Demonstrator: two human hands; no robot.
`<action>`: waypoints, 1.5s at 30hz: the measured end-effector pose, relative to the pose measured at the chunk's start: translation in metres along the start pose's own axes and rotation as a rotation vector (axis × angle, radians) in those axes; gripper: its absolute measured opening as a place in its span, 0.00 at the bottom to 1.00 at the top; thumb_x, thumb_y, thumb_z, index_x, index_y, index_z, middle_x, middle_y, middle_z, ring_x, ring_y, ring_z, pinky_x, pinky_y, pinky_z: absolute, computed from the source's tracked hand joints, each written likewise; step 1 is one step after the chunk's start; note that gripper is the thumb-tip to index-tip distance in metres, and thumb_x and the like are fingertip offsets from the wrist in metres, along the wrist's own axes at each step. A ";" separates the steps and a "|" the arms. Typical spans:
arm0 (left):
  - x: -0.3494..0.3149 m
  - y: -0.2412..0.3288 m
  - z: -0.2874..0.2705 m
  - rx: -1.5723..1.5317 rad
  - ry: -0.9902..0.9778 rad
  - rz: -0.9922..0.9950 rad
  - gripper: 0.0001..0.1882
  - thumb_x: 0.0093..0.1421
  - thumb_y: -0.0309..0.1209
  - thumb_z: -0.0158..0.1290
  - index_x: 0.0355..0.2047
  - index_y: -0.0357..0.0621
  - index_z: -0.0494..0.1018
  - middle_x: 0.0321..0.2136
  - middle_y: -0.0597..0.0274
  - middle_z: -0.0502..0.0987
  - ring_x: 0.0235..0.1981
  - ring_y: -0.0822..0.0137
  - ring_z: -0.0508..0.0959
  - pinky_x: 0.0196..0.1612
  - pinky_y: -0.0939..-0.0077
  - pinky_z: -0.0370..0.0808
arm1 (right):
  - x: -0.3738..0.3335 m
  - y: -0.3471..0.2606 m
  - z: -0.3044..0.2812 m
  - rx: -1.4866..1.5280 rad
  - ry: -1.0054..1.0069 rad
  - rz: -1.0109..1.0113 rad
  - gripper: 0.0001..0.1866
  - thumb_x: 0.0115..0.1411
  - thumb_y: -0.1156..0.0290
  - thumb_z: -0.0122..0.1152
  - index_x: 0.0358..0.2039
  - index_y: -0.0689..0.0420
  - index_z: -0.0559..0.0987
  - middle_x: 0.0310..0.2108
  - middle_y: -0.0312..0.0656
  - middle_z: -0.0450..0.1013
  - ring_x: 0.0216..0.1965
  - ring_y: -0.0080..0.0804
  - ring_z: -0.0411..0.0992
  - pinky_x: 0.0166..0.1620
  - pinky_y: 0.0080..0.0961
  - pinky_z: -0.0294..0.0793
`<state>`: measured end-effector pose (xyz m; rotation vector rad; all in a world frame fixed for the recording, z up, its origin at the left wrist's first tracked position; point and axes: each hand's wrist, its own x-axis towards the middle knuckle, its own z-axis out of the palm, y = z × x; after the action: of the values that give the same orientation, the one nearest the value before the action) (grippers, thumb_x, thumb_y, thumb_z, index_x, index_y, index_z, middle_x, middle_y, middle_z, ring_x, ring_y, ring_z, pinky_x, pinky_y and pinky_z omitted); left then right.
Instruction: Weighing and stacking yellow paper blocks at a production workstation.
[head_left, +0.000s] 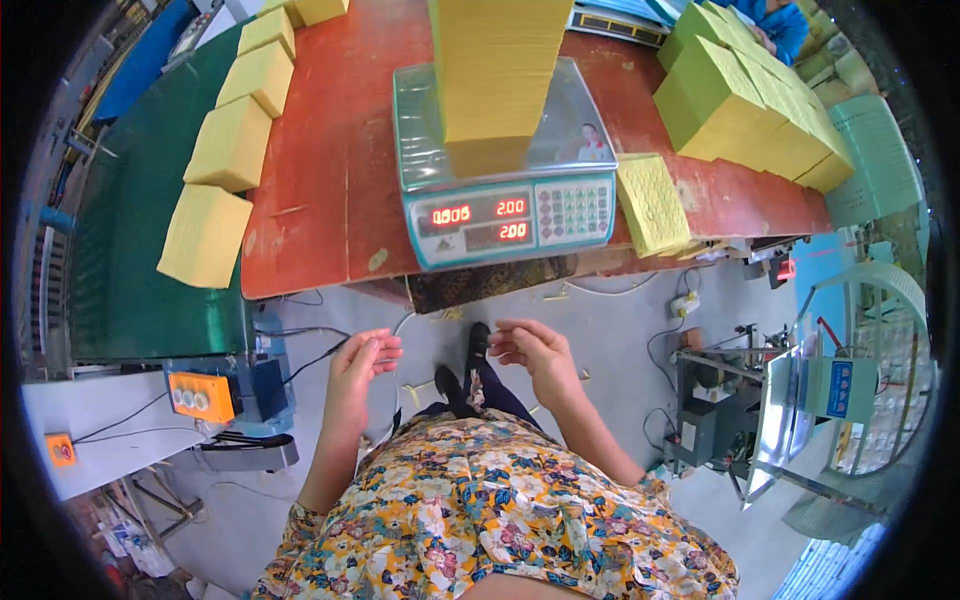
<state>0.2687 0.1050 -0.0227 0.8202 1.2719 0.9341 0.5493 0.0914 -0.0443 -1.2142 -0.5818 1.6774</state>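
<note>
Both of my hands are raised in front of my body, short of the red table's edge, with nothing in them. My left hand (362, 366) has its fingers apart and pointing inward. Opposite it, my right hand (532, 352) has loosely curved fingers, also apart. Beyond them on the table stands a digital scale (512, 215) with lit red digits and a metal pan (575, 120). A tall stack of yellow paper (495, 70) rests on that pan, its top cut off by the picture's edge. A smaller yellow paper stack (652, 205) sits against the scale's right side.
More yellow stacks (715, 105) crowd the table's right. A row of yellow blocks (230, 145) runs along the green conveyor belt (130, 250) at left. An orange control box (200, 397) sits below it. A fan (880, 370) stands at right. Another person's blue sleeve (785, 25) shows far right.
</note>
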 end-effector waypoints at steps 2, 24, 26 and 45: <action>-0.012 -0.009 -0.004 0.007 -0.026 -0.037 0.17 0.70 0.36 0.44 0.50 0.36 0.72 0.44 0.50 0.79 0.43 0.62 0.80 0.46 0.68 0.75 | -0.009 0.010 0.014 -0.034 -0.040 -0.010 0.14 0.68 0.70 0.51 0.49 0.63 0.78 0.40 0.44 0.79 0.38 0.27 0.77 0.43 0.24 0.76; 0.080 0.085 0.065 0.126 -0.057 0.219 0.18 0.70 0.38 0.45 0.50 0.36 0.72 0.43 0.51 0.79 0.42 0.64 0.79 0.46 0.69 0.76 | 0.001 -0.065 -0.043 -0.151 -0.141 -0.085 0.15 0.68 0.71 0.49 0.48 0.65 0.78 0.40 0.46 0.79 0.40 0.32 0.77 0.47 0.28 0.76; 0.104 0.117 0.084 0.091 0.016 0.342 0.18 0.71 0.38 0.44 0.49 0.37 0.72 0.44 0.52 0.79 0.43 0.64 0.79 0.47 0.69 0.76 | 0.019 -0.089 -0.054 -0.073 -0.136 -0.158 0.14 0.68 0.72 0.50 0.48 0.65 0.78 0.36 0.42 0.79 0.37 0.26 0.76 0.43 0.25 0.76; 0.165 0.287 0.149 0.786 0.236 1.453 0.12 0.48 0.18 0.62 0.35 0.37 0.76 0.40 0.54 0.76 0.45 0.57 0.76 0.48 0.69 0.73 | 0.108 -0.162 -0.008 -0.146 -0.285 -0.230 0.13 0.67 0.74 0.49 0.45 0.64 0.79 0.37 0.41 0.79 0.38 0.28 0.77 0.44 0.26 0.76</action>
<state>0.3912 0.3738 0.1888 2.4745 1.1163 1.6712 0.6174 0.2567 0.0328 -0.9706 -0.9956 1.6421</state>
